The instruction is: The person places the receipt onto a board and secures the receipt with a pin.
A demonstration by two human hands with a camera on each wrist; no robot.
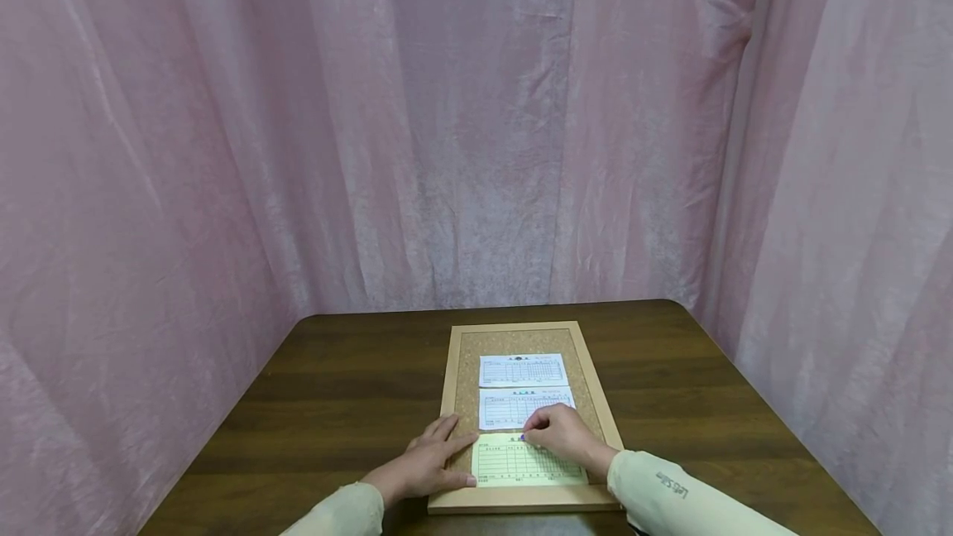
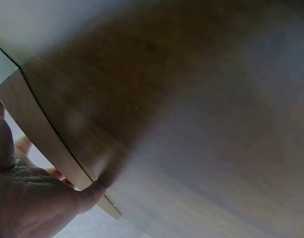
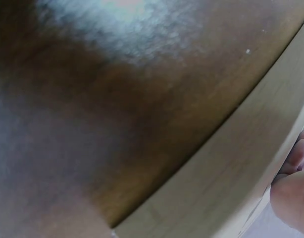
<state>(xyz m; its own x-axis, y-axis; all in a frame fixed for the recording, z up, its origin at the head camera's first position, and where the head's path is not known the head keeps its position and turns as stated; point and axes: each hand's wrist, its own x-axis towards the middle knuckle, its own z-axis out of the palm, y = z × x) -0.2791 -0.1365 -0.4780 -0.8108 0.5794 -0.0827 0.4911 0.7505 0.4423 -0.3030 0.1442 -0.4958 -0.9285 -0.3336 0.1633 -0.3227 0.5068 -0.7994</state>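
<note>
A cork board (image 1: 465,379) with a light wood frame lies on the table, and three printed slips run down it. My right hand (image 1: 560,434) pinches a purple push pin (image 1: 524,437) at the top middle of the yellow slip (image 1: 499,466), the lowest of the three. My left hand (image 1: 428,461) rests over the board's left frame edge (image 2: 45,121), fingers extended, with a fingertip right at the yellow slip's upper left corner. In the right wrist view, the fingers (image 3: 298,153) show only at the right edge, beyond the frame's side.
Two white slips, an upper one (image 1: 514,372) and a middle one (image 1: 506,412), lie above the yellow one, with small marks at their top middles. The dark wood table (image 1: 357,379) extends on both sides of the board. Pink curtains (image 1: 476,147) hang behind and beside it.
</note>
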